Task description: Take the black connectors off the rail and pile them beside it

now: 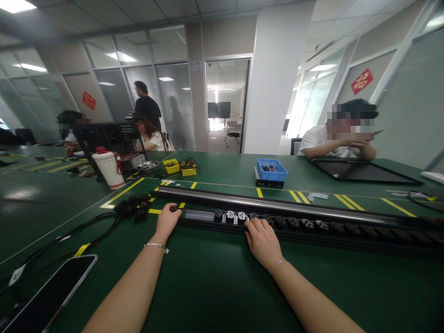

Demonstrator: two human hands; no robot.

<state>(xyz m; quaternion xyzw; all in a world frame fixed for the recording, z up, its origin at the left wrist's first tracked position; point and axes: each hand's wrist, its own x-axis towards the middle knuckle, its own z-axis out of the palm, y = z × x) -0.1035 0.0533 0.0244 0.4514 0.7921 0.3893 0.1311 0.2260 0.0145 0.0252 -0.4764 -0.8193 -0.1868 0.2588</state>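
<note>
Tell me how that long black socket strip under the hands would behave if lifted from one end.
The socket strip looks rigid and long, so it would likely stay straight but lever heavily. Its flat body probably won't roll. The left hand and right hand rest on it.

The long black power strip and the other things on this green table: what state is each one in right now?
Power strip: lying flat along the table, sockets facing up.
Left hand: resting on the strip's left end.
Right hand: fingers pressed on the sockets.
Smartphone: lying flat, screen dark.
White jug: upright, red lid on.
Blue bin: open, small parts inside.
Metal rail: lying behind the strip.
</note>
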